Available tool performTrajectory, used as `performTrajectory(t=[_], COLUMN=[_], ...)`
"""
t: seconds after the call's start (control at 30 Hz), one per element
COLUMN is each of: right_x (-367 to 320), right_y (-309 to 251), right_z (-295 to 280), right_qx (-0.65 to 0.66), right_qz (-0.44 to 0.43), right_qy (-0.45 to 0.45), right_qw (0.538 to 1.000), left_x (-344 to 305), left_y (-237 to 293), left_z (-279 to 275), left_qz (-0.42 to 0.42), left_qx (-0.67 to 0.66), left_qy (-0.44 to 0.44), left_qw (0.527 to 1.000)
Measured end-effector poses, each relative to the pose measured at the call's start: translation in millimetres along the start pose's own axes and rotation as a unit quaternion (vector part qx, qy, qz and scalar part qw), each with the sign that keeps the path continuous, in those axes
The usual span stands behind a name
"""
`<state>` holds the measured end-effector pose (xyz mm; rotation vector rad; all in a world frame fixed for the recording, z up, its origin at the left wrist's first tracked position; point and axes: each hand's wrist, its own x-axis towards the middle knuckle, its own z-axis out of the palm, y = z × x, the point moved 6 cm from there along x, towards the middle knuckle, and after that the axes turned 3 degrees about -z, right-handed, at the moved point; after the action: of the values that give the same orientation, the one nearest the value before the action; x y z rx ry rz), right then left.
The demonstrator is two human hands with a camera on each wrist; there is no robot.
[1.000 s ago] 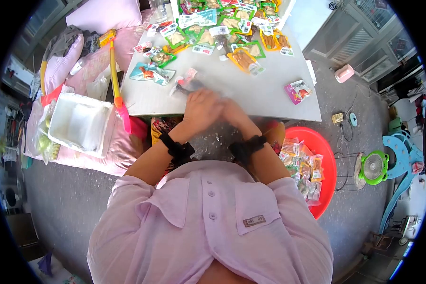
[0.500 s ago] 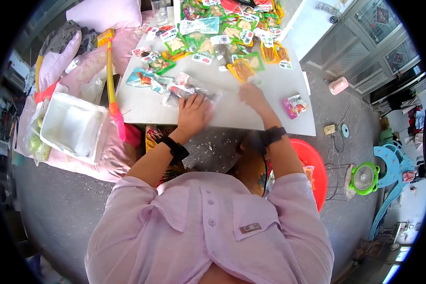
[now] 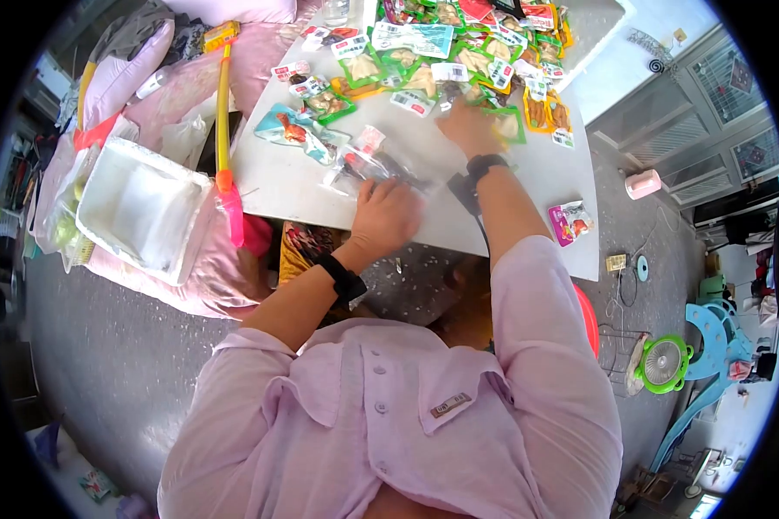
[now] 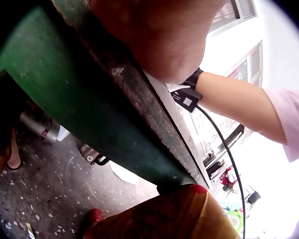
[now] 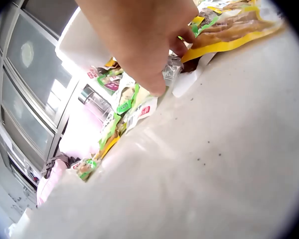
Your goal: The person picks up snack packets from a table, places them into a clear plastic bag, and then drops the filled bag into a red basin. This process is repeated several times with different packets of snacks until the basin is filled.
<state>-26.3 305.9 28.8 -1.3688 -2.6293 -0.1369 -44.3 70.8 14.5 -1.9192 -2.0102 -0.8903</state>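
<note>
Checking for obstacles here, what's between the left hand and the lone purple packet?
In the head view, the right forearm and its black wrist device cross between the left hand and purple packet, over bare tabletop.

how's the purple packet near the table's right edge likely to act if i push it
The purple packet has a shiny wrapper, so it may slide easily. Lying flat, it seems unlikely to roll. The wrapper's creases suggest it might bend.
</note>
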Motion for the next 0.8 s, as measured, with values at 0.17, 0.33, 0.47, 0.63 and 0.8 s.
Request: performTrajectory(t=[0.17, 0.33, 0.47, 0.63, 0.8], right_x=[-11.4, -32.5, -67.5, -65.6, -57.5], right_y=[-7.4, -11.9, -31.0, -25.0, 8.6], right_z=[-1.7, -5.3, -40.7, -2.3, 10.2], right_qx=[0.031, 0.109, 0.067, 0.095, 0.151], right_qz=[-0.019, -0.063, -0.091, -0.079, -0.044], right_qy=[-0.079, -0.111, -0.131, -0.1, 0.017], right_qw=[0.996, 0.986, 0.985, 0.987, 0.988], left_x=[1.4, -0.7, 1.1, -3.6, -5.2], left_y=[2.0, 3.3, 5.2, 2.9, 2.8], left_z=[-5.7, -7.4, -8.6, -3.8, -3.2], left_qz=[-0.001, 0.002, -0.005, 0.001, -0.003], left_qx=[-0.016, -0.011, -0.005, -0.005, 0.015], left_qy=[0.004, 0.012, 0.007, 0.016, 0.007], left_qw=[1.0, 1.0, 1.0, 1.0, 1.0])
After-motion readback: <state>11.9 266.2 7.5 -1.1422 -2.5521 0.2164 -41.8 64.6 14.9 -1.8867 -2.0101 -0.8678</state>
